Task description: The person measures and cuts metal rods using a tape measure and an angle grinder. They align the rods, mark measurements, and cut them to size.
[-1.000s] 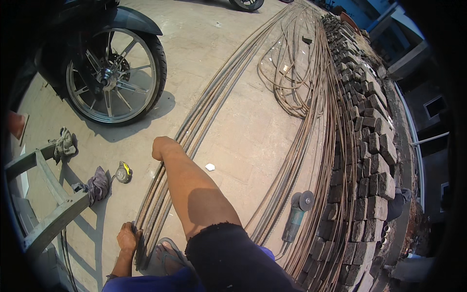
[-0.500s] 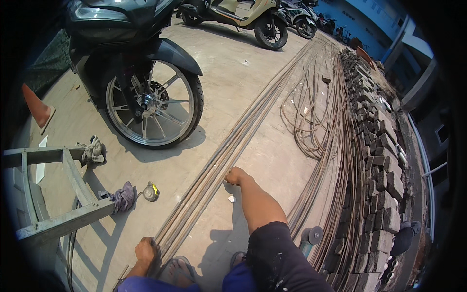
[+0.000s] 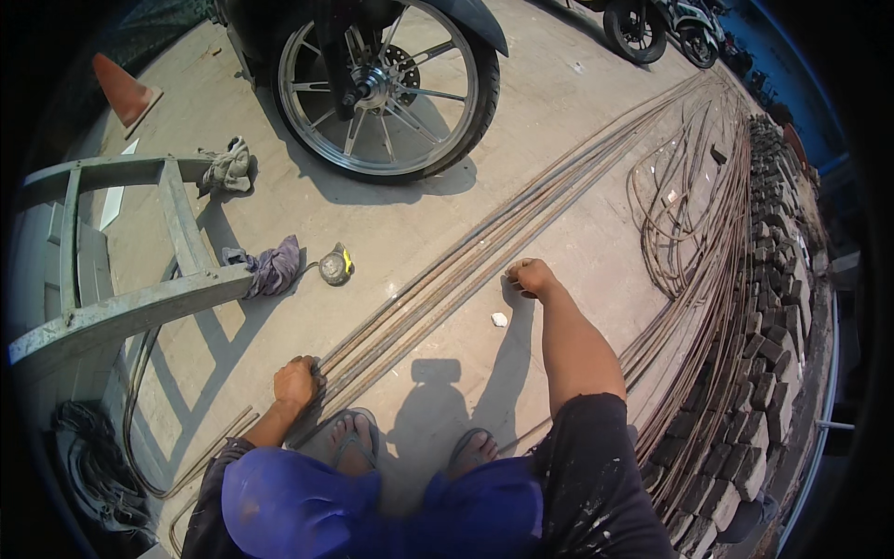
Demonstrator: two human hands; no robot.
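Note:
A bundle of long, rust-brown steel rods (image 3: 484, 242) runs diagonally across the concrete from near my feet to the far right. My left hand (image 3: 295, 382) is closed at the bundle's near end, its curled fingers against the outer left rods; the fingertips are partly hidden. Just right of the bundle and apart from it, my right hand (image 3: 533, 278) is held above the ground with its fingers pressed together; what it holds, if anything, is too small to make out. Below it lies a small white chunk (image 3: 499, 319).
Left of the rods lie a tape measure (image 3: 335, 265) and a metal ladder (image 3: 130, 317) with rag-wrapped ends. A motorcycle wheel (image 3: 382, 93) stands beyond. At right are looped rods (image 3: 689, 224) and stacked paving blocks (image 3: 778, 345). An orange cone (image 3: 123, 93) stands far left.
My view has tilted down and shifted left, bringing my feet and lap into sight. My right hand has moved away from the rods' edge; my left hand stays at their near end.

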